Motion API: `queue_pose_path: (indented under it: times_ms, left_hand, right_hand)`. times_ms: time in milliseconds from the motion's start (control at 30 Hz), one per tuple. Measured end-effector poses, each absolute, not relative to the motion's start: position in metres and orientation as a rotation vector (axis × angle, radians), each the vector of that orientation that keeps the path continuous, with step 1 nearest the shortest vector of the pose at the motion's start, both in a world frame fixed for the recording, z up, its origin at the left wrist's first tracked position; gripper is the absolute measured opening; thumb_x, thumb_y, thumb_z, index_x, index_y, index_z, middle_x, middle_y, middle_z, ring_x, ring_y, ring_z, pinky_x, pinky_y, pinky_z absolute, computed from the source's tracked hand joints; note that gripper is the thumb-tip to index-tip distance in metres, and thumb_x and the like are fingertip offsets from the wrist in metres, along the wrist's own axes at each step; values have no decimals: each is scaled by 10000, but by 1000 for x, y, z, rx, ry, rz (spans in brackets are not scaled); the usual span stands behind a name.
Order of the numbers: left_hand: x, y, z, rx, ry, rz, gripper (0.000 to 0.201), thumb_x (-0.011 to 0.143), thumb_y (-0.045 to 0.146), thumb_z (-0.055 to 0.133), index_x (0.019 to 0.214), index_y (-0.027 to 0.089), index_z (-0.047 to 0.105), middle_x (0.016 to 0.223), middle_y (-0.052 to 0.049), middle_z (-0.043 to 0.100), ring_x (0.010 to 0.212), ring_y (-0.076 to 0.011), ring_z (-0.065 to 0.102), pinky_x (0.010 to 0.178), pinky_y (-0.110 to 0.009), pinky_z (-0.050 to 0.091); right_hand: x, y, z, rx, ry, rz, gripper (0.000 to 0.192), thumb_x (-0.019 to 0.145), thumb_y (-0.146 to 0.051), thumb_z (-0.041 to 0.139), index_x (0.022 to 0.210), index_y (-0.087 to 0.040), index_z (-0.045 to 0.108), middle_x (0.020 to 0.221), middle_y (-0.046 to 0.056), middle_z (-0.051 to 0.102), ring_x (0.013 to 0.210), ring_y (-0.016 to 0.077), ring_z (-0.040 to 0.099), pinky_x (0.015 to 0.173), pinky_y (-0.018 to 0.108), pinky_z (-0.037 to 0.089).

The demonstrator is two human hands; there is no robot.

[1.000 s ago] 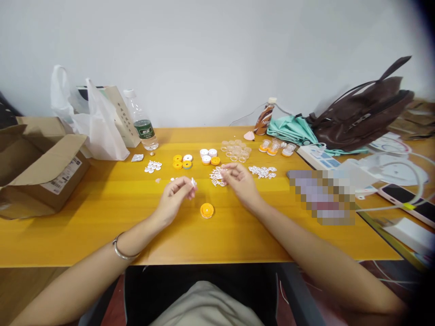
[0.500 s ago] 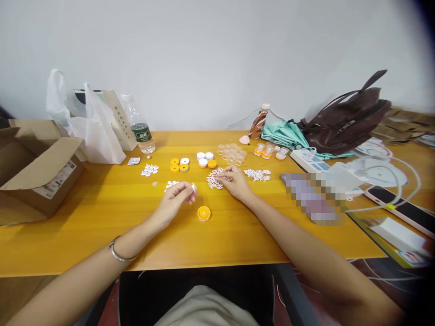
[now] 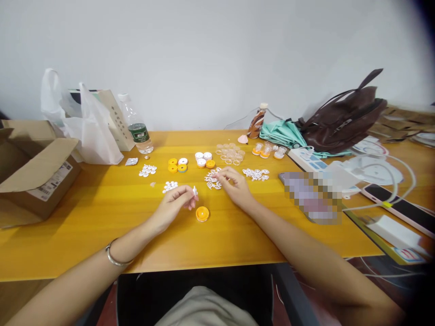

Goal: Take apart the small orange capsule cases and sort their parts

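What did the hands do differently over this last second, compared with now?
Very little. The right hand stays at the pile of white cut-out pieces, fingers working in it. The left hand still pinches a small white piece and has drawn nearer the orange cap, which still lies on the table.

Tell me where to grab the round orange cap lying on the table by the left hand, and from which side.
Pinch the round orange plastic cap across its outer rim, coming from above. It lies flat and alone on the yellow wooden table, so its low sides are exposed; the left hand is nearest.
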State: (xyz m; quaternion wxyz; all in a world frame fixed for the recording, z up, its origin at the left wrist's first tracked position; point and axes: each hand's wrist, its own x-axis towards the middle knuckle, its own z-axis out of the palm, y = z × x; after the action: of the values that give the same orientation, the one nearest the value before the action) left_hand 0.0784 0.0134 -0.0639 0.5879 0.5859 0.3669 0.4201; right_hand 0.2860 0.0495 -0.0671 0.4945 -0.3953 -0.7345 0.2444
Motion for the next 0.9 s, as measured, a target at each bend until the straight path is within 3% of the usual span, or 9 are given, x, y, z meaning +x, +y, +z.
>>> queue_pose_path:
  times_ms: [200,433,633,733,900]
  left_hand:
    - [80,11,-64,1340,806,884,191,779,315,552,701,141,568,623,1,538,553,-86,463,552,-211,372]
    - [82,8,-61,1262,744,735,262,790,355,536,635,144,533,515,13,480,501,-87,411,505,-218,305]
    - [81,10,-59,1443,878,733,332,843,414,463,739,136,612,555,3,519,521,-92,454,510,-218,312]
    - [81,10,-56,1644,991,833,278,833,385,484,759,145,604,620,9,528,578,-96,463,568,-219,357]
    - [82,9,-56,1779,998,871,238,826,367,496,772,149,574,725,-5,555,664,-107,482,632,-221,389]
  right_hand:
    - [265,23,-65,-685,-1962,738,202,792,-318,599,973,-234,629,820,32,594,785,155,546,764,333,442]
    - [257,19,-69,-711,-1804,1044,140,747,-330,646,783,-200,609,754,9,587,713,128,547,712,294,450]
    - [253,22,-69,-733,-1557,1225,189,707,-358,665,707,-187,586,687,-15,590,663,107,545,673,261,449]
    - [266,31,-57,-870,-1526,1114,172,725,-353,638,704,-184,607,715,-4,616,678,112,555,694,266,450]
    - [333,66,-34,-1252,-1501,630,202,674,-362,665,706,-164,639,699,32,639,633,137,558,634,279,439]
